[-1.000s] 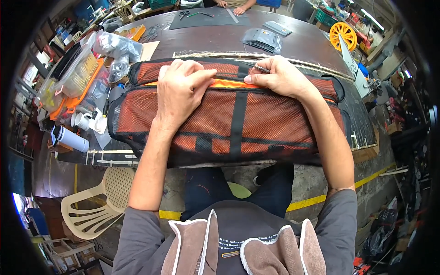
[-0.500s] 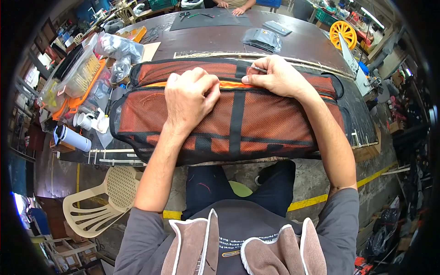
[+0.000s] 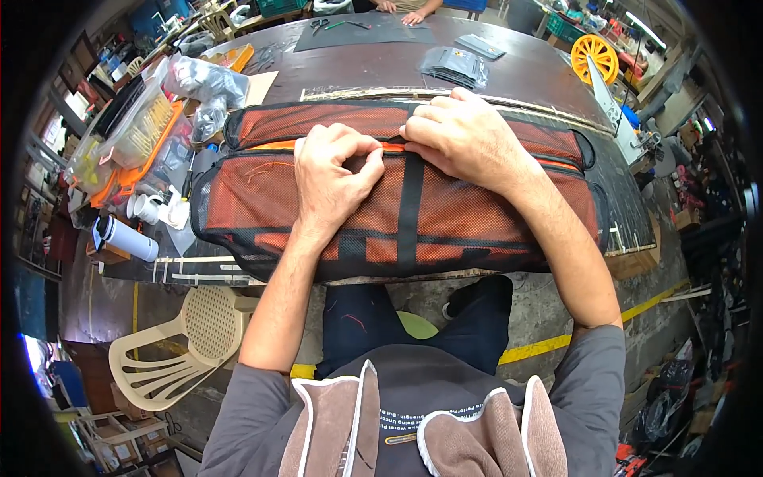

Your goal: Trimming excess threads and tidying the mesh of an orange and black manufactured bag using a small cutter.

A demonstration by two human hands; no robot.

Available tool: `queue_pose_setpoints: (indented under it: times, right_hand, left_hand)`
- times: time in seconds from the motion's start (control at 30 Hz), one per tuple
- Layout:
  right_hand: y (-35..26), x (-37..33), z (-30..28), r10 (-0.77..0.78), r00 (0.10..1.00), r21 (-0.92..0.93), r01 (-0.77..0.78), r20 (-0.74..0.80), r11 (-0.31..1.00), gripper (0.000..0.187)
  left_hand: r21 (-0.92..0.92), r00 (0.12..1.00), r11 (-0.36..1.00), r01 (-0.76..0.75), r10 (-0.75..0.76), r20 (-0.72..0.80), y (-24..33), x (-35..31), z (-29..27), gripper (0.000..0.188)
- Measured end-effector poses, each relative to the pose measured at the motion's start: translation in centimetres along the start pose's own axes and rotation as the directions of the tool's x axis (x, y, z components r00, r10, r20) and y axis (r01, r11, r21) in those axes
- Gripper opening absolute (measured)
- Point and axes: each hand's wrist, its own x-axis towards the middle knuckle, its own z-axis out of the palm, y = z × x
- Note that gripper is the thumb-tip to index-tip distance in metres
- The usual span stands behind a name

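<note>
A long bag of orange fabric under black mesh (image 3: 485,207) lies across the near side of the table, with a black webbing strap (image 3: 410,211) down its middle. Along its upper part runs a slit-like opening edged in bright orange (image 3: 266,146). My left hand (image 3: 334,179) pinches that edge just left of the strap, thumb and forefinger forming a ring. Close beside it, my right hand (image 3: 469,143) is closed at the same edge by the strap, knuckles up. Its fingertips are partly hidden, and any small object inside the palm cannot be seen.
Left of the bag stand plastic boxes with orange trim (image 3: 151,147), a white bottle (image 3: 127,240) and white rolls (image 3: 145,208). Flat grey packets (image 3: 455,67) lie beyond. Another person's hands (image 3: 413,17) rest at the far edge. A beige chair (image 3: 179,346) stands at lower left.
My right hand has turned over, knuckles up, and shifted left toward my left hand. The small metal piece that showed in its fingers is now out of sight. My left hand's pinch has moved slightly.
</note>
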Motion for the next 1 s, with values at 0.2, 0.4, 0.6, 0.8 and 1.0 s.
queue_pose_setpoints:
  times: [0.2,0.4,0.6,0.8,1.0]
  right_hand:
    - [-0.4,0.7,0.5,-0.028,0.999,-0.123,0.033,0.038,0.992,0.013]
    - [-1.1,-0.1,-0.7,0.090,0.993,0.029,-0.088,-0.072,0.996,0.020]
    - [-5.7,-5.6,-4.0,0.378,0.925,0.153,-0.368,-0.037,0.917,0.046]
    - [-7.0,-10.4,-2.9,0.508,0.831,0.334,-0.423,-0.227,0.842,0.040]
    - [-7.9,-13.1,-2.0,0.775,0.604,0.562,-0.582,-0.186,0.588,0.032]
  left_hand:
    - [0.011,1.000,1.000,-0.001,0.001,-0.001,-0.1,0.0,0.1,0.007]
    - [0.034,0.998,0.998,-0.057,0.058,-0.033,0.0,0.3,-1.6,0.009]
    - [0.509,0.990,0.855,0.101,-0.037,-0.134,-3.6,-3.4,-10.1,0.050]
    - [-0.191,0.644,0.982,-0.013,0.154,0.749,3.9,-5.8,-11.4,0.073]
    - [-0.298,0.853,0.941,-0.162,0.285,0.438,4.9,-1.0,-13.0,0.038]
